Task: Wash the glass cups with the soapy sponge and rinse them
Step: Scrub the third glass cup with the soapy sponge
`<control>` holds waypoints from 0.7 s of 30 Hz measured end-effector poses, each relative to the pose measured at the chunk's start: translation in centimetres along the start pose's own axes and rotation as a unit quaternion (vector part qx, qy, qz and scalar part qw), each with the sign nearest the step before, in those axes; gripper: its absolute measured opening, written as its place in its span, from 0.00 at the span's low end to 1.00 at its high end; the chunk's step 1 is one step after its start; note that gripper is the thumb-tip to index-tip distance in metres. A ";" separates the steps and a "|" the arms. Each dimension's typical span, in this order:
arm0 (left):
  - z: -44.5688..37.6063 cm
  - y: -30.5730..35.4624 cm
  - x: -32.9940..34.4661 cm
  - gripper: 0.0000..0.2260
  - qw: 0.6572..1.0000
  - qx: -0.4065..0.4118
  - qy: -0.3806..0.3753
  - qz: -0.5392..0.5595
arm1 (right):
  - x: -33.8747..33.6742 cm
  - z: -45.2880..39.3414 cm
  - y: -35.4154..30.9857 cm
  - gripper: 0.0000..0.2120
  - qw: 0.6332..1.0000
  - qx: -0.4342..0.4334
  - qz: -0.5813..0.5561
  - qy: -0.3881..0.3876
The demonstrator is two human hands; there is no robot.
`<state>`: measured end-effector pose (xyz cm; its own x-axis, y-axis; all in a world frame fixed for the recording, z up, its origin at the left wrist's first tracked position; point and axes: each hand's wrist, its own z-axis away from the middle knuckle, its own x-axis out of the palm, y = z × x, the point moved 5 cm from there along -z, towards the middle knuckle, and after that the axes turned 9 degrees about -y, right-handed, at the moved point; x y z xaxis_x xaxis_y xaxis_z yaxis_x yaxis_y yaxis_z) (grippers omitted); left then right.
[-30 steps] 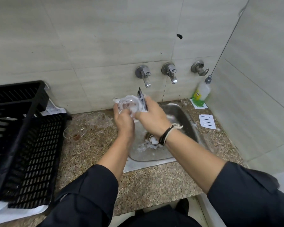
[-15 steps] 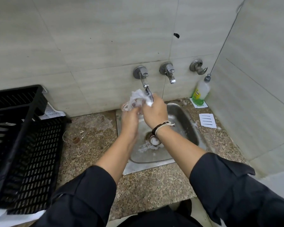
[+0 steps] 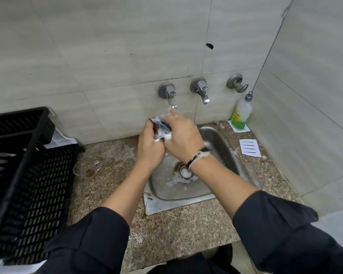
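My left hand [image 3: 150, 147] and my right hand [image 3: 183, 135] are pressed together over the back left of the steel sink [image 3: 222, 147], just under the left tap [image 3: 169, 93]. A foamy glass cup [image 3: 153, 120] is gripped in my left hand, mostly hidden by fingers and suds. My right hand holds a dark soapy sponge [image 3: 163, 125] against the cup. A second glass cup [image 3: 86, 169] with brown dregs stands on the granite counter left of the sink.
A black plastic crate [image 3: 28, 175] fills the counter's left side. Two more taps [image 3: 201, 89] are on the wall, a dish-soap bottle [image 3: 242, 113] stands in the back right corner, and a paper slip [image 3: 249, 148] lies right of the sink. Foam sits around the drain [image 3: 184, 172].
Both hands have moved up and back toward the left tap with the cup and sponge. The sponge now covers the cup, which showed clearly a second ago.
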<state>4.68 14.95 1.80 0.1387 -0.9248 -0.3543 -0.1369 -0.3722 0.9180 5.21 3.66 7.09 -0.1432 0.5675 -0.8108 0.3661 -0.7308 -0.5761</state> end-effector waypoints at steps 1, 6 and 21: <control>0.0 -0.2 0.0 0.17 1.000 -0.003 0.023 0.018 | 0.0 -0.2 -0.2 0.27 1.000 0.003 0.013 -0.011; 1.1 -0.7 0.0 0.21 0.996 0.037 0.071 0.037 | 0.7 1.2 -0.4 0.22 0.992 -0.008 0.120 -0.029; 0.6 0.2 -0.9 0.15 0.971 0.035 0.159 0.176 | 0.5 1.5 0.8 0.13 0.993 0.075 -0.090 0.000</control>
<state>3.89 15.71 2.17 0.3661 -0.9284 0.0632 -0.2952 -0.0515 0.9541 4.09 2.82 6.07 -0.1935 0.6941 -0.6934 0.1935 -0.6659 -0.7205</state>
